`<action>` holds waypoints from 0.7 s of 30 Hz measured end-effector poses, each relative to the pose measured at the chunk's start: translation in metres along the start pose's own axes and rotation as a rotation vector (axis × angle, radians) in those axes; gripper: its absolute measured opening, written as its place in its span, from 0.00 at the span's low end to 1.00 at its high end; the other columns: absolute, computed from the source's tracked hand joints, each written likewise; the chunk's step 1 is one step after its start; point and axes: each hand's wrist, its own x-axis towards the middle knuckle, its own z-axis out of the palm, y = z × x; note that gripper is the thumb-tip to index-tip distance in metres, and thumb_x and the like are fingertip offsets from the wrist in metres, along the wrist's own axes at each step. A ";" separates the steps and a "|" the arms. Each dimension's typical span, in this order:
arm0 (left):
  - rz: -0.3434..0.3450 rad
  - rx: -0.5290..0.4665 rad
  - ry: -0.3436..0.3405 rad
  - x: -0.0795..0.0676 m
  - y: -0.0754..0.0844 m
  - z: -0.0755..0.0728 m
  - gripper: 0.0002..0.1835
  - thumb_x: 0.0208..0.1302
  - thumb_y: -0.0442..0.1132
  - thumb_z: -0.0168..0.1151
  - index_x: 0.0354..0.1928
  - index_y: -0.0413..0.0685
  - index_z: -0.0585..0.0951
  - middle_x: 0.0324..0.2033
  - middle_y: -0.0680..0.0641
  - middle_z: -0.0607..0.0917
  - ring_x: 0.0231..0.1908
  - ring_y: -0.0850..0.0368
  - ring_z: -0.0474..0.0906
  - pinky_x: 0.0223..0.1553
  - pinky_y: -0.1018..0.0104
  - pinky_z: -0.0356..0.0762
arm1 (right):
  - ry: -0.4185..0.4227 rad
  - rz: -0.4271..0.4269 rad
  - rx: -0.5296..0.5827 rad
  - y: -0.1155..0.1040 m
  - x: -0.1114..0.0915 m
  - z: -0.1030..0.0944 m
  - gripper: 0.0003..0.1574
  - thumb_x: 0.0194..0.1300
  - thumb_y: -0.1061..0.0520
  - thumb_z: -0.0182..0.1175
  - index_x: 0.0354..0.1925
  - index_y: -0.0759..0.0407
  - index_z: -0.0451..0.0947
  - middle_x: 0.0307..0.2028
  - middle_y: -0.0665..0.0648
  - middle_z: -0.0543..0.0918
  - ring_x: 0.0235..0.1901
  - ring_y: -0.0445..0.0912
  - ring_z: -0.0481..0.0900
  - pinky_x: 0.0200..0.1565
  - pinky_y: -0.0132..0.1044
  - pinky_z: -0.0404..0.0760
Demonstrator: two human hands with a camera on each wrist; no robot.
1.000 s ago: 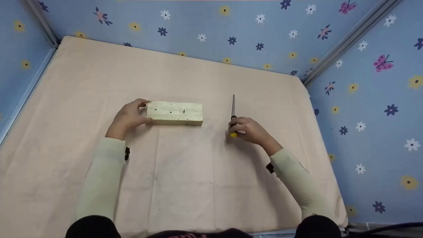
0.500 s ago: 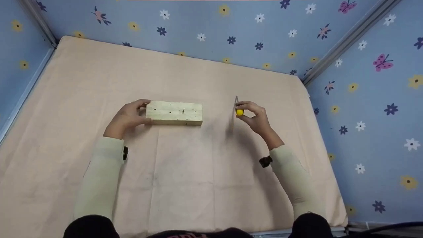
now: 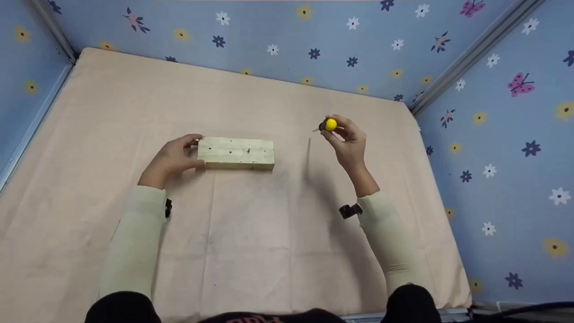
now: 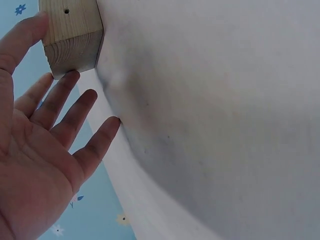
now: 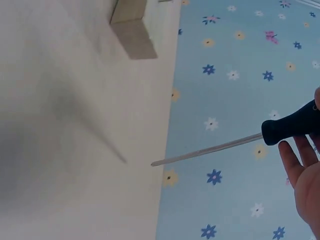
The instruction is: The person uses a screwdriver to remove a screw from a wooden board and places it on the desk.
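Observation:
A pale wooden block (image 3: 224, 151) lies lengthwise on the cloth, with several small dark holes in its top. A small screw (image 3: 249, 150) stands up from the block toward its right end. My left hand (image 3: 170, 158) grips the block's left end, thumb at the near side and a finger at the far corner; its other fingers are spread in the left wrist view. Right of the block, my right hand (image 3: 350, 142) holds a screwdriver by its black handle (image 5: 292, 124) with a yellow end (image 3: 331, 124). Its long metal shaft (image 5: 210, 149) points down toward the table, tip above the cloth.
A beige cloth (image 3: 251, 269) with fold creases covers the table. Blue flowered panels (image 3: 287, 40) stand along the back and both sides, with metal posts (image 3: 475, 58) at the corners. The screwdriver's shadow falls on the cloth right of the block.
My right hand has moved away from me and lifted, tilting the screwdriver from lying flat-looking to handle up, shaft down. My left hand and the block have stayed in place.

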 end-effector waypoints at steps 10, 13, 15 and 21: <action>-0.003 -0.013 -0.014 0.001 -0.001 -0.002 0.44 0.54 0.41 0.71 0.73 0.52 0.61 0.66 0.40 0.69 0.69 0.41 0.60 0.71 0.44 0.54 | 0.079 -0.029 0.161 -0.028 0.010 0.028 0.22 0.56 0.66 0.68 0.49 0.73 0.77 0.45 0.63 0.85 0.44 0.46 0.84 0.47 0.43 0.85; 0.000 -0.014 -0.014 0.000 -0.002 -0.002 0.44 0.54 0.41 0.71 0.73 0.52 0.61 0.66 0.39 0.69 0.69 0.41 0.60 0.71 0.45 0.54 | 0.095 -0.028 0.233 -0.039 0.012 0.036 0.23 0.56 0.68 0.68 0.49 0.75 0.76 0.44 0.61 0.85 0.41 0.46 0.84 0.45 0.40 0.85; -0.004 -0.016 -0.013 -0.001 -0.001 -0.002 0.44 0.54 0.41 0.71 0.73 0.53 0.61 0.66 0.39 0.69 0.69 0.41 0.60 0.71 0.45 0.54 | 0.098 -0.033 0.275 -0.045 0.014 0.042 0.23 0.55 0.69 0.67 0.49 0.76 0.75 0.43 0.60 0.86 0.40 0.47 0.84 0.44 0.39 0.85; -0.026 -0.023 -0.021 0.000 0.001 -0.002 0.46 0.54 0.41 0.72 0.74 0.54 0.60 0.68 0.39 0.67 0.70 0.41 0.58 0.71 0.45 0.53 | 0.076 -0.042 0.324 -0.058 0.016 0.057 0.25 0.56 0.67 0.68 0.50 0.76 0.73 0.43 0.54 0.86 0.39 0.47 0.84 0.44 0.39 0.85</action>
